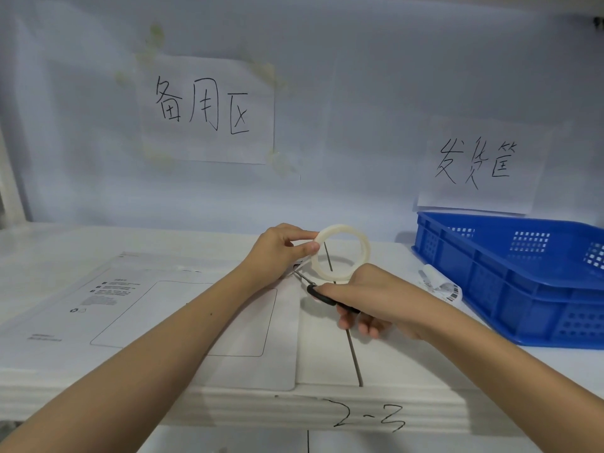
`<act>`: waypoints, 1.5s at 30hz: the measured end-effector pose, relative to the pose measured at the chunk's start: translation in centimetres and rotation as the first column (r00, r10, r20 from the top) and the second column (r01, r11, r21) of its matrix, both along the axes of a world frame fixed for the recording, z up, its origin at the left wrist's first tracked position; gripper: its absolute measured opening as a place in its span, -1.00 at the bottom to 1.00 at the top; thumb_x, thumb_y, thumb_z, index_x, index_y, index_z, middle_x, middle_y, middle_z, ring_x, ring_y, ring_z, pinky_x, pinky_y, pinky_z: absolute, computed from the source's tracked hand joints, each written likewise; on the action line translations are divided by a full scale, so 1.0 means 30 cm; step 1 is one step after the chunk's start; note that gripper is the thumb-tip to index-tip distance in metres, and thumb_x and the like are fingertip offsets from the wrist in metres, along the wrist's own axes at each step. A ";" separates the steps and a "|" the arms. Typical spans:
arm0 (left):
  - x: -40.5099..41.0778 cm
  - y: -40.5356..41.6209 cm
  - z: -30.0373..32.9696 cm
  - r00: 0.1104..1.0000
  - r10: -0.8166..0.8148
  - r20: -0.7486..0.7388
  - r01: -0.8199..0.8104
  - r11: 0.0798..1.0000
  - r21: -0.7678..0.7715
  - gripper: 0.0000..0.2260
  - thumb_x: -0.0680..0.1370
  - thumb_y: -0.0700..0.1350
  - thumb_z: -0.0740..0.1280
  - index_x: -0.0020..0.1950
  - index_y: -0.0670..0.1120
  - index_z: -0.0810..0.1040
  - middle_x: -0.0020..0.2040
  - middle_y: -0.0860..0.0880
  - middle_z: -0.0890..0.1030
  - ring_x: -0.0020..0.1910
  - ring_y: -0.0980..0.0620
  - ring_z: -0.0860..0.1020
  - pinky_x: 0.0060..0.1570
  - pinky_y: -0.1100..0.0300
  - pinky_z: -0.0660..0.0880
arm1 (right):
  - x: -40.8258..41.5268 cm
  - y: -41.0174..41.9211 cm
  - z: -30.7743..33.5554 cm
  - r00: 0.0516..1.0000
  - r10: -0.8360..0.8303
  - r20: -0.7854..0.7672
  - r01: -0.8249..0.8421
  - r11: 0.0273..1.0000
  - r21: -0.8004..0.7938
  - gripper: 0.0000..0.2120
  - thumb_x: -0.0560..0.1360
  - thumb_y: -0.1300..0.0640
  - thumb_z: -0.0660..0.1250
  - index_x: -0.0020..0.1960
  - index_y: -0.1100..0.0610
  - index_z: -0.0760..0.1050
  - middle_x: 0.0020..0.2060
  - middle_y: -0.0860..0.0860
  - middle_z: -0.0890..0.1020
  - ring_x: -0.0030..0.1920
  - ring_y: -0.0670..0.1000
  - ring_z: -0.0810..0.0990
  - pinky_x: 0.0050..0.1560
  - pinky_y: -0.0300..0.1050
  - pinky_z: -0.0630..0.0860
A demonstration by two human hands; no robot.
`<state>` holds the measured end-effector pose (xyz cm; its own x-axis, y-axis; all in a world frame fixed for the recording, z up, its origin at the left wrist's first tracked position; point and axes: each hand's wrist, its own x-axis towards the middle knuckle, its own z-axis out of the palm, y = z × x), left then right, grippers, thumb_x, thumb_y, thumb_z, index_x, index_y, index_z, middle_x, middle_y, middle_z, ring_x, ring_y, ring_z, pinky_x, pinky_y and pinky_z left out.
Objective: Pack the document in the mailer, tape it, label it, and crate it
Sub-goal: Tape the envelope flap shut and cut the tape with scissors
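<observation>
A: Start with the big things. What sits on the worktop (408, 361)?

B: The white mailer (157, 322) lies flat on the left half, printed face up, its right edge under the person's left forearm. The blue crate (510, 282) stands well apart on the right. I'd judge the mailer light and floppy, a bit slick, so best slid or lifted by an edge with a flat palm beneath it.

A: And the smaller things?

B: A curled label strip (441, 282) lies just beside the crate's near wall; thin paper, easily creased, so take it by the free end. The tape roll (340, 253) is held up above the mailer's right end. It looks stiff and light, with a smooth ring, so the rim is the place to hold.

A: The hands?

B: The left hand (281, 246) pinches the roll's rim, and seemingly the tape end, between thumb and fingers (312, 247). The right hand (369, 299) is curled round the black handles of the scissors (322, 294), blades pointing toward the tape below the roll. I can't tell whether the blades are apart.
</observation>
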<state>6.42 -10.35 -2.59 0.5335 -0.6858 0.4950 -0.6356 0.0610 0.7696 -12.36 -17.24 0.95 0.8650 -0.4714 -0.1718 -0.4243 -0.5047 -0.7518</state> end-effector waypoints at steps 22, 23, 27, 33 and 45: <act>0.018 -0.008 -0.011 1.000 0.006 0.025 -0.006 1.000 -0.002 -0.82 0.53 -0.04 0.42 0.10 0.17 0.67 0.14 0.02 0.61 0.05 -0.10 0.56 0.00 0.28 0.45 | 0.032 -0.023 -0.025 0.990 -0.072 0.120 0.062 0.995 0.079 -0.61 0.44 -0.13 0.39 -0.28 0.18 0.45 -0.39 0.11 0.62 -0.60 0.00 0.43 -0.55 -0.33 0.36; 0.017 -0.007 -0.010 1.000 0.001 0.022 -0.001 1.000 -0.006 -0.82 0.53 -0.04 0.42 0.10 0.17 0.67 0.14 0.01 0.61 0.05 -0.10 0.56 0.01 0.28 0.45 | 0.034 -0.023 -0.027 0.990 -0.071 0.121 0.061 0.995 0.082 -0.62 0.44 -0.13 0.38 -0.28 0.18 0.45 -0.39 0.11 0.63 -0.59 0.00 0.44 -0.54 -0.31 0.37; 0.012 -0.005 -0.006 1.000 -0.005 0.012 0.005 1.000 -0.013 -0.82 0.53 -0.05 0.42 0.08 0.19 0.67 0.13 0.01 0.60 0.04 -0.13 0.55 -0.01 0.27 0.46 | 0.038 -0.029 -0.039 0.990 -0.068 0.124 0.048 0.986 0.159 -0.65 0.47 -0.11 0.38 -0.25 0.17 0.45 -0.34 0.13 0.63 -0.58 -0.02 0.44 -0.52 -0.26 0.43; 0.008 -0.005 -0.007 1.000 0.013 0.008 -0.013 1.000 -0.005 -0.80 0.53 -0.06 0.41 0.14 0.10 0.68 0.13 0.02 0.60 0.00 -0.17 0.56 -0.03 0.25 0.47 | 0.037 -0.034 -0.047 0.988 -0.056 0.146 0.025 0.979 0.204 -0.67 0.52 -0.06 0.35 -0.21 0.19 0.45 -0.30 0.17 0.63 -0.58 -0.03 0.45 -0.52 -0.24 0.45; 0.010 -0.008 -0.011 1.000 -0.005 -0.007 0.004 1.000 -0.014 -0.82 0.54 -0.04 0.41 0.12 0.12 0.68 0.09 0.03 0.61 -0.08 -0.03 0.55 -0.12 0.40 0.43 | 0.047 -0.050 -0.053 0.986 -0.067 0.151 0.028 0.968 0.247 -0.62 0.47 -0.14 0.38 -0.22 0.18 0.44 -0.29 0.15 0.63 -0.57 -0.03 0.47 -0.48 -0.21 0.47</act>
